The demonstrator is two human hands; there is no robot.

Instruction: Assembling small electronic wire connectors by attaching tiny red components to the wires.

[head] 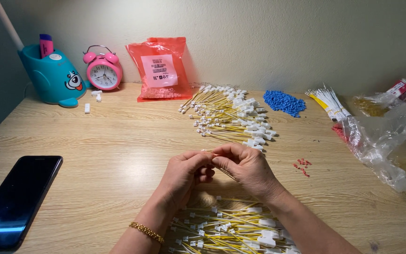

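My left hand (184, 171) and my right hand (246, 167) meet at the fingertips over the middle of the wooden table (104, 141). Between them they pinch a thin yellow wire (228, 175), mostly hidden by the fingers. A pile of yellow wires with white connectors (231, 230) lies right under my wrists at the near edge. A second, larger pile of the same wires (229, 115) is spread out beyond my hands. A gold bracelet sits on my left wrist.
A black phone (17, 200) lies at the near left. At the back stand a teal lamp base (52, 75), a pink alarm clock (103, 69) and a red bag (162, 69). Blue beads (284, 102), white-tipped wires (330, 103), clear plastic bags (391, 136) and red bits (301, 165) lie right.
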